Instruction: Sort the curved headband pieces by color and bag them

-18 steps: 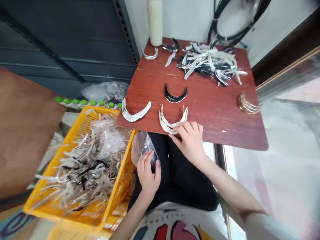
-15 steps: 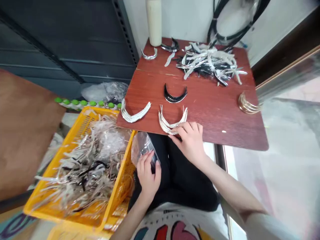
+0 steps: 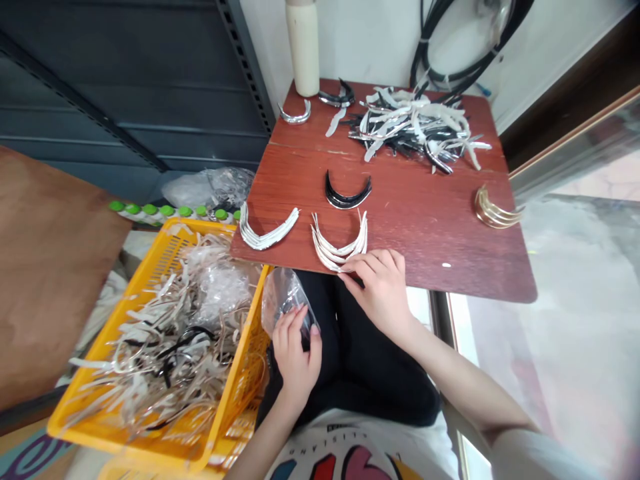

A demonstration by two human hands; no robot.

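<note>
My left hand [image 3: 296, 347], fingers curled, holds a clear plastic bag [image 3: 281, 293] over my lap, beside the yellow crate. At the table's front edge, the fingertips of my right hand [image 3: 377, 283] are closed on the lower part of a bundle of cream curved strips [image 3: 325, 247]. Behind that bundle rests a nested set of black curved strips [image 3: 349, 199]. Several white curved strips [image 3: 267, 237] lie together at the table's left corner, and gold curved pieces [image 3: 493, 210] sit at its right edge.
The reddish-brown table [image 3: 425, 233] bears a heap of mixed white and black strips [image 3: 415, 127] and a cream bottle [image 3: 304, 50] at the back. A yellow crate [image 3: 240, 357] full of strips and plastic stands left. Green-capped bottles [image 3: 167, 211] line up behind it.
The view has shifted slightly. My right hand stays at the cream strips, whose tips look a little more evenly gathered. My left hand keeps the plastic bag in nearly the same place.
</note>
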